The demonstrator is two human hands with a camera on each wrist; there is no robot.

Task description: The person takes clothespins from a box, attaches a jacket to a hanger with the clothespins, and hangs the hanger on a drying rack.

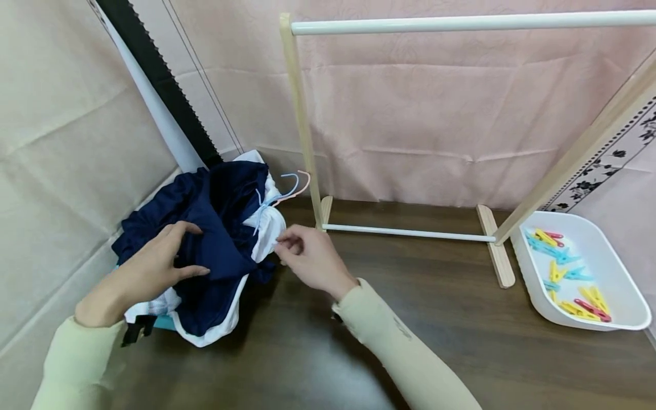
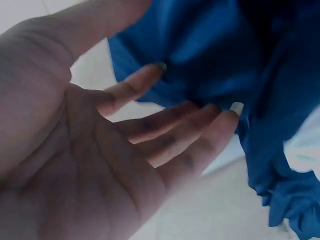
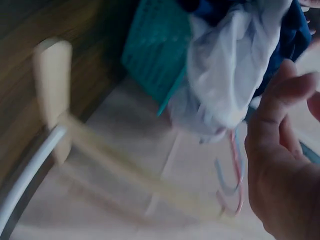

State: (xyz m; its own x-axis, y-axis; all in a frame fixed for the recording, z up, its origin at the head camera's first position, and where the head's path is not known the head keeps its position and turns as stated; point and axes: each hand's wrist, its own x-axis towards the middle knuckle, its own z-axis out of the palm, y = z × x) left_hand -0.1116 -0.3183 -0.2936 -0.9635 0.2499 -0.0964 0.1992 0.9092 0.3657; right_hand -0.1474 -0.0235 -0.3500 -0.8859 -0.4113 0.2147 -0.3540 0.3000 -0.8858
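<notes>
A heap of clothes lies in a teal basket [image 3: 150,50] at the left. On top is a navy garment [image 1: 222,242] with white trim. My left hand [image 1: 154,265] is spread over it, thumb apart from fingers; in the left wrist view the fingertips [image 2: 236,108] overlap the navy cloth. At the heap's right side, my right hand [image 1: 315,259] pinches the edge of a white cloth [image 1: 267,234] between thumb and forefinger. Blue and pink hanger hooks [image 1: 302,185] stick out just above that hand.
A wooden rack with a white top rail [image 1: 461,23] and white lower bar [image 1: 410,230] stands behind. A white tub [image 1: 615,245] at the right holds several yellow, blue and red clothespins [image 1: 589,307]. Dark wood-look surface [image 1: 410,319] lies below; fabric-covered walls enclose the left and back.
</notes>
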